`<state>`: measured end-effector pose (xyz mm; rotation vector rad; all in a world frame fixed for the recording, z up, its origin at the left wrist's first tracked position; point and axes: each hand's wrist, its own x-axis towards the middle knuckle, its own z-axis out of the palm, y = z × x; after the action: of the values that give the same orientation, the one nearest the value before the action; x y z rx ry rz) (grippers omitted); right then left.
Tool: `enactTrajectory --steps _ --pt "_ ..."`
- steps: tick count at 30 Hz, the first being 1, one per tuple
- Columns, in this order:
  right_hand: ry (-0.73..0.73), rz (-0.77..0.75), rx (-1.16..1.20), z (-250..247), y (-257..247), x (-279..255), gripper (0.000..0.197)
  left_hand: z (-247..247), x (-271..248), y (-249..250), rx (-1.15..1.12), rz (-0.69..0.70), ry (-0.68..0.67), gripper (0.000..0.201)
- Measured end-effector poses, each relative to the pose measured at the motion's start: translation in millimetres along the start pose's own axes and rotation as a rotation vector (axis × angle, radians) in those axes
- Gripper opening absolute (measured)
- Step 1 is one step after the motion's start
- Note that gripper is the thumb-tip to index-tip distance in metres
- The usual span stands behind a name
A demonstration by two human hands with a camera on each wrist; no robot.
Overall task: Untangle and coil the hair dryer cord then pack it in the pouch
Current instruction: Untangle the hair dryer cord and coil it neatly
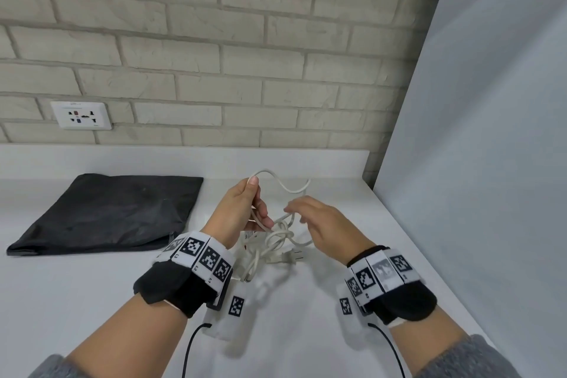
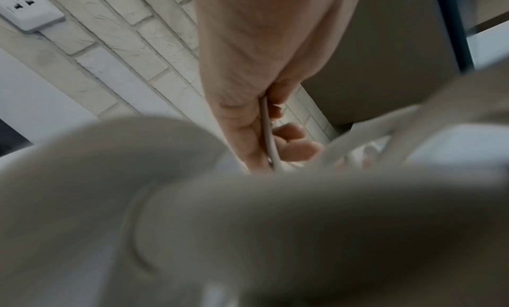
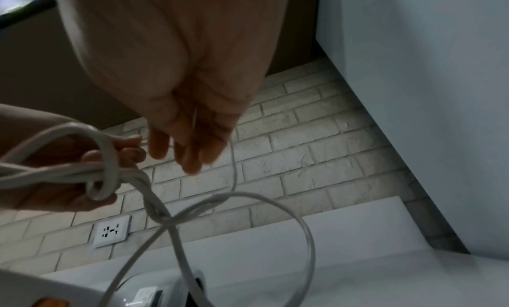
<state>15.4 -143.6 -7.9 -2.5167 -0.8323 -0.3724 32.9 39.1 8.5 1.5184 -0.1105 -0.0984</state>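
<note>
**Cord held up in a tangle, pouch lay flat at the left**

On the far left, a white wall socket [image 1: 81, 116] sat in the brick wall [image 1: 245, 49], just above the white counter [image 1: 76, 301]. Below it the black pouch [image 1: 107, 215] lay flat on the counter, well apart from both hands.

Next, the left hand [image 1: 237, 209] was raised above the counter w/ thumb and fingers curled round the white cord [image 1: 283, 186]; the left wrist view showed the cord [image 2: 268, 135] running down betw. palm and bent fingers. One loop rose above the thumb and curved to the right.

In the middle, several loops hung below the hands in a tangle, and the plug [image 1: 287, 257] lay on the counter under them. Part of the white hair dryer [image 3: 154, 292] showed in the right wrist view, blurred.

The right hand [image 1: 323, 224] was beside the tangle. Its fingers [image 3: 190, 150] were nearly straight and relaxed, approx. touching a strand; no grip was visible.

At the far right stood a plain grey panel [image 1: 491, 132].
</note>
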Motion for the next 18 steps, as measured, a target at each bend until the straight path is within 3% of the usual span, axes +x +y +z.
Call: enactTrajectory --steps 6,8,10,13,18 --pt "-0.325 0.182 -0.249 9.0 4.4 20.2 0.030 -3.4 -3.7 -1.6 0.041 0.005 -0.023 0.035" --pt "-0.344 0.184 -0.294 10.5 3.4 20.6 0.027 -3.9 -3.8 -2.6 0.050 -0.001 -0.020 0.035" --pt "-0.175 0.154 -0.152 8.1 4.3 17.4 0.021 -4.1 -3.4 -3.4 0.070 -0.006 -0.005 0.035" --pt "0.170 0.121 0.275 -11.9 4.1 13.1 0.010 -6.7 -0.6 -5.9 0.071 -0.022 0.038 0.037" --pt "0.634 0.387 0.819 -55.4 16.5 1.0 0.023 -14.3 3.8 -7.6 -0.015 -0.056 0.111 0.037"
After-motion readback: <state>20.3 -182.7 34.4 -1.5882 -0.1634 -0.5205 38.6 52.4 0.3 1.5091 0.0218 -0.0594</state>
